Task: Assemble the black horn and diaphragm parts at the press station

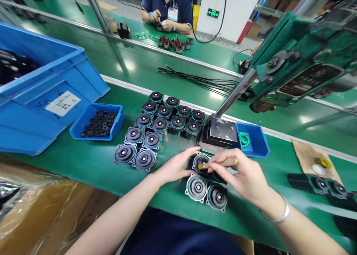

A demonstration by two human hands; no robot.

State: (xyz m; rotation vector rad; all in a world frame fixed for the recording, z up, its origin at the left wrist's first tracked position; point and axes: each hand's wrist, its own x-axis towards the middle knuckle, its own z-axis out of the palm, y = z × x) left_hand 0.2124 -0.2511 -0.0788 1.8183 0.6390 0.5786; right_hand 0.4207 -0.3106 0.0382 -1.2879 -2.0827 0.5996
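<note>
My right hand (242,173) pinches a small brush (205,166) with a pale handle. Its orange bristles rest on the round top of a black housing (198,159) with a green sealing ring. Around the left side of that same housing curve the thumb and fingers of my left hand (177,166). Another housing, beneath my right hand, is partly hidden. Just in front of these stand a housing with a greyer top (196,188) and a darker one (216,197). To the left, several similar housings (152,140) stand in rows, with green rings round their tops.
A green press (301,61) leans in from the right above its black base (220,130). A blue tray (255,139) holds green rings; another blue tray (118,123) holds small black parts. A large blue bin (92,80) stands left. Across the bench sits a co-worker (167,9).
</note>
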